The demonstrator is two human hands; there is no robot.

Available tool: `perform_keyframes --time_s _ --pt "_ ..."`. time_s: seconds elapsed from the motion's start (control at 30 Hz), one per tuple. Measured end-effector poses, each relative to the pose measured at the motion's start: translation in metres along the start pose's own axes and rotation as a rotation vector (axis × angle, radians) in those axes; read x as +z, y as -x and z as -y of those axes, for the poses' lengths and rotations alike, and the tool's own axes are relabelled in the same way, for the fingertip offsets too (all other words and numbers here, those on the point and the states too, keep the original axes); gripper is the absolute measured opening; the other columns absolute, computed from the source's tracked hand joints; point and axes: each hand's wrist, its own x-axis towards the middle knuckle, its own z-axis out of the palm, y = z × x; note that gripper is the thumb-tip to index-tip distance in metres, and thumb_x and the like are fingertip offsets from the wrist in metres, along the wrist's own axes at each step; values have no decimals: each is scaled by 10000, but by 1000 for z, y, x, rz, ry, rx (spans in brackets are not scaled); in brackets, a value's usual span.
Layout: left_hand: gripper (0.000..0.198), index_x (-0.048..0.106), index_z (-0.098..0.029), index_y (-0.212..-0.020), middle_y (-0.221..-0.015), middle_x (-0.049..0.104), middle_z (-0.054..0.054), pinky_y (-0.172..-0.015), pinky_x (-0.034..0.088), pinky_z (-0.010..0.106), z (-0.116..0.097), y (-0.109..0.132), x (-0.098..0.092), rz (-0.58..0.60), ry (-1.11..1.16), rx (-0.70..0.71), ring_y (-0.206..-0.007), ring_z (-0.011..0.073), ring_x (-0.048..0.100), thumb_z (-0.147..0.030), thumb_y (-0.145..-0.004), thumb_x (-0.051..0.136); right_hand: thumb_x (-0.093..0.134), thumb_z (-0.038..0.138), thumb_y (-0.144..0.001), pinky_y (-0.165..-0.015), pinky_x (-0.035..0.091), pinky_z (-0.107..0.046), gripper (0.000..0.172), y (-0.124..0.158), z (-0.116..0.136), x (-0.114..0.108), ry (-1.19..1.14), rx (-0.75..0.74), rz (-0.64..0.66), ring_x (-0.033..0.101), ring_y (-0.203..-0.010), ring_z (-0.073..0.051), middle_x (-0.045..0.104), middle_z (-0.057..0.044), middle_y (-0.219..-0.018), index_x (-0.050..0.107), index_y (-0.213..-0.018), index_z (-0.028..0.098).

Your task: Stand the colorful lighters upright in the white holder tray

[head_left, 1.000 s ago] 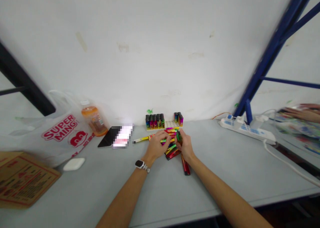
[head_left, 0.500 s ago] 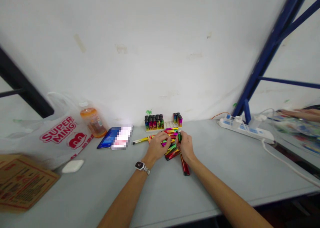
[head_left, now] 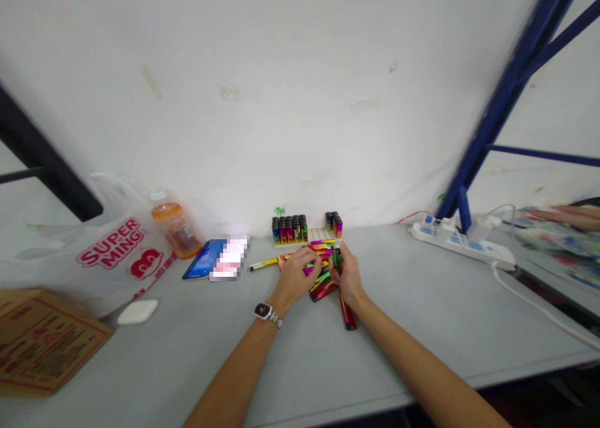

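Observation:
A loose pile of shiny, many-coloured lighters (head_left: 323,290) lies on the grey table between my hands. My right hand (head_left: 349,277) is closed around a green lighter with a dark end (head_left: 337,257), held upright above the pile. Over the pile's left side, my left hand (head_left: 296,277) has its fingers curled together; a magenta piece shows by them, but whether they grip it is hidden. Behind the hands stands a white tray (head_left: 321,234) with round holes. Upright lighters (head_left: 289,229) fill its left part, and several more (head_left: 334,223) stand at its right end.
A red lighter (head_left: 347,312) and a yellow one (head_left: 264,264) lie apart from the pile. Left are a phone (head_left: 229,259), an orange bottle (head_left: 175,228), a plastic bag (head_left: 107,253) and a carton (head_left: 51,340). A power strip (head_left: 462,243) lies right; another person's hand (head_left: 572,217) is beyond.
The green lighter in my right hand has turned slightly more upright, and the fingers have shifted around it. My left hand stays almost in place.

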Motion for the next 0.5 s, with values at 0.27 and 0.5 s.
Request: perform_keyframes --time_s 0.27,0.5 --pt "202 673 -170 -799 -835 679 64 -790 494 320 3 1 2 -3 -9 6 -825 182 620 -213 -928 523 375 531 -866 -395 178 -266 499 -1 4 2 16 5 -81 234 -356 -92 290 56 -367 423 -475 225" --pt "208 670 -168 -798 -832 677 65 -779 499 324 2 1 1 -8 -6 22 -817 182 620 -211 -933 517 352 486 -861 -395 168 -263 465 3 10 6 9 4 -99 232 -359 -94 302 55 -372 403 -476 231"
